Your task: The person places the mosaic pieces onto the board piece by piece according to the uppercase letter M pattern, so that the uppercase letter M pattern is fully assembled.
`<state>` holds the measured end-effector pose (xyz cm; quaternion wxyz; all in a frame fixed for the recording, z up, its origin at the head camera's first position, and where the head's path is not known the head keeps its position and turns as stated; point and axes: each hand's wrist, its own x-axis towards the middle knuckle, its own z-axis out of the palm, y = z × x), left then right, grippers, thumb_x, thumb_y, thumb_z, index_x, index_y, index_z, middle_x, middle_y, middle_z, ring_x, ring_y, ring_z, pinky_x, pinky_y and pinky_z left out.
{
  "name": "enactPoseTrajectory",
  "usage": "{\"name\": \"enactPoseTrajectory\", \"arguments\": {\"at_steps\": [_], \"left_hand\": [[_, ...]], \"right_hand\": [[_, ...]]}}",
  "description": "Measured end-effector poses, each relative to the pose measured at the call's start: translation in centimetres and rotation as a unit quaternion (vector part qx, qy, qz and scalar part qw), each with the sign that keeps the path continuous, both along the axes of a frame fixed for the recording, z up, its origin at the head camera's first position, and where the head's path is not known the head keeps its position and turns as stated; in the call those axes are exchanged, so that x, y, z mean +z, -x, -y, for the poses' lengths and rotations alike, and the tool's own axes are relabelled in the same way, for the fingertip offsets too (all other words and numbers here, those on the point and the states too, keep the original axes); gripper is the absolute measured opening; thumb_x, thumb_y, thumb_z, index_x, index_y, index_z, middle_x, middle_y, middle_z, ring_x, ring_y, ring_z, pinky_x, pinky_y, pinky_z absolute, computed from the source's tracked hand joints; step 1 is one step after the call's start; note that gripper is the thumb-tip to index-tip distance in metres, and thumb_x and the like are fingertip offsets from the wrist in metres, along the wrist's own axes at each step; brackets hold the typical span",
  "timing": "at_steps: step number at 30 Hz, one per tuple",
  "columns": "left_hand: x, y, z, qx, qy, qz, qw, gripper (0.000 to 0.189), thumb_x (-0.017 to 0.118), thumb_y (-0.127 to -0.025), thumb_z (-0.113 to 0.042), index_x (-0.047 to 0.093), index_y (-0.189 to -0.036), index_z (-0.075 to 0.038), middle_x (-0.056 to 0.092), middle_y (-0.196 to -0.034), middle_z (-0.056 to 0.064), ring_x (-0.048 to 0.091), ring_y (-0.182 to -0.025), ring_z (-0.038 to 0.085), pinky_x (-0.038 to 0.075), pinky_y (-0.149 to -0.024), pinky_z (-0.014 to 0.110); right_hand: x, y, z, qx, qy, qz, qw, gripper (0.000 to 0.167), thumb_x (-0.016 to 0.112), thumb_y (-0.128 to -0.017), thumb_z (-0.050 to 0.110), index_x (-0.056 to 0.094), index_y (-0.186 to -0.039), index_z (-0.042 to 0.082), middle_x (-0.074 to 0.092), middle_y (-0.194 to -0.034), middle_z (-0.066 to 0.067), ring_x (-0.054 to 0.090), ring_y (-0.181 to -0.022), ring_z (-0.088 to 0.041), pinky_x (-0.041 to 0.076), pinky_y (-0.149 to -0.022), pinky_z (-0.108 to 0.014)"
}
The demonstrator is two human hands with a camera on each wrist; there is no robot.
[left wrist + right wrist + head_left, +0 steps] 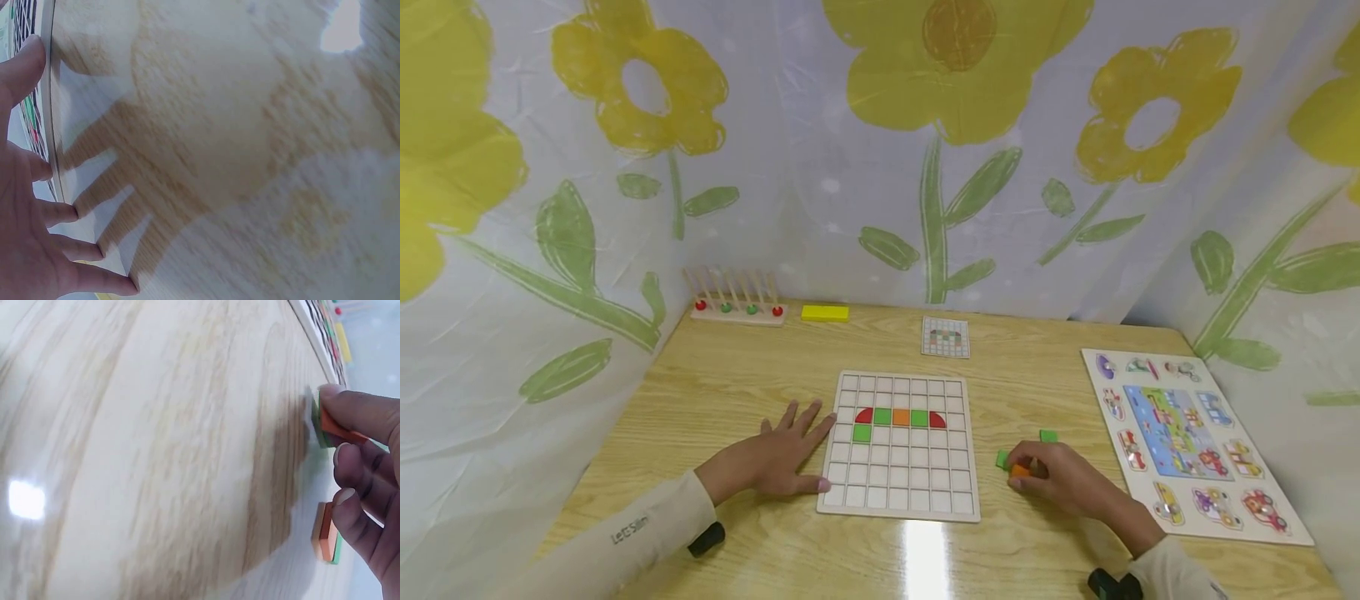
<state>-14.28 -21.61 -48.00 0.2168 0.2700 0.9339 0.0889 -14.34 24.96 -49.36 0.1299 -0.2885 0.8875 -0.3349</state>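
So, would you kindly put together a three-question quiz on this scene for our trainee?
1. How many coloured pieces lie on the board?
2. Seen from the head view, where is the card? (a) on the puzzle; (b) beyond the board; (c) left of the yellow block.
3. True or false: the left hand pinches an orange piece.

Key:
1. Six: two red, three green, one orange.
2. (b).
3. False; the right hand pinches an orange piece.
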Motion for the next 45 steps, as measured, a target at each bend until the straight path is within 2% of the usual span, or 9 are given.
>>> {"name": "enactPoseTrajectory", "arguments": {"at_steps": [4, 8, 18, 24, 28, 45], "left_hand": [[0.1, 0.1, 0.0, 0.001, -0.002, -0.001, 1.0, 0.1, 0.05, -0.092, -0.072, 0.014, -0.163, -0.011, 0.005, -0.167, 0.025, 0.008, -0.147, 0.06, 0.027, -0.099, 0.082], [0.2, 0.1, -0.1, 0.002, -0.001, -0.004, 1.0, 0.1, 0.051, -0.092, -0.071, 0.014, -0.162, -0.01, 0.006, -0.167, 0.025, 0.009, -0.147, 0.06, 0.027, -0.099, 0.082], [0.2, 0.1, -0.2, 0.005, 0.001, 0.001, 1.0, 0.1, 0.051, -0.092, -0.071, 0.014, -0.162, -0.011, 0.005, -0.167, 0.025, 0.008, -0.148, 0.06, 0.026, -0.1, 0.082], [0.1, 0.1, -0.2, 0.008, -0.001, 0.003, 1.0, 0.101, 0.051, -0.092, -0.072, 0.014, -0.163, -0.011, 0.005, -0.167, 0.024, 0.008, -0.148, 0.059, 0.026, -0.099, 0.083], [-0.1, 0.1, -0.2, 0.011, 0.001, 0.004, 0.9999, 0.101, 0.05, -0.091, -0.073, 0.013, -0.163, -0.013, 0.004, -0.167, 0.023, 0.007, -0.148, 0.059, 0.026, -0.1, 0.082], [0.1, -0.1, -0.2, 0.01, -0.002, 0.009, 0.9999, 0.1, 0.052, -0.092, -0.072, 0.013, -0.163, -0.013, 0.005, -0.167, 0.024, 0.008, -0.148, 0.059, 0.024, -0.1, 0.083]], "right_hand": [[0.2, 0.3, 0.4, -0.005, 0.0, -0.01, 0.9999, 0.018, 0.07, -0.095, 0.027, 0.07, -0.111, 0.018, 0.066, -0.088, 0.011, 0.046, -0.06, 0.002, 0.045, -0.057, -0.021], [0.4, 0.5, 1.2, -0.007, 0.001, -0.012, 0.9999, 0.016, 0.067, -0.097, 0.029, 0.071, -0.109, 0.018, 0.064, -0.088, 0.012, 0.046, -0.061, 0.002, 0.045, -0.058, -0.022], [1.1, 1.0, 4.6, -0.007, 0.012, 0.016, 0.9998, 0.027, 0.073, -0.091, 0.036, 0.073, -0.108, 0.015, 0.067, -0.089, 0.011, 0.05, -0.065, -0.001, 0.046, -0.06, -0.021], [1.3, 1.2, 6.4, 0.015, 0.047, 0.048, 0.9976, 0.026, 0.075, -0.09, 0.033, 0.073, -0.106, 0.013, 0.063, -0.086, 0.008, 0.051, -0.068, -0.003, 0.044, -0.061, -0.02], [1.3, 1.2, 7.6, 0.028, 0.062, 0.052, 0.9963, 0.027, 0.077, -0.088, 0.031, 0.073, -0.105, 0.011, 0.061, -0.083, 0.007, 0.05, -0.069, -0.003, 0.044, -0.061, -0.02], [0.9, 1.5, 12.0, 0.029, 0.065, 0.066, 0.9953, 0.025, 0.076, -0.091, 0.022, 0.073, -0.113, 0.012, 0.061, -0.089, 0.006, 0.049, -0.062, -0.003, 0.041, -0.056, -0.018]]}}
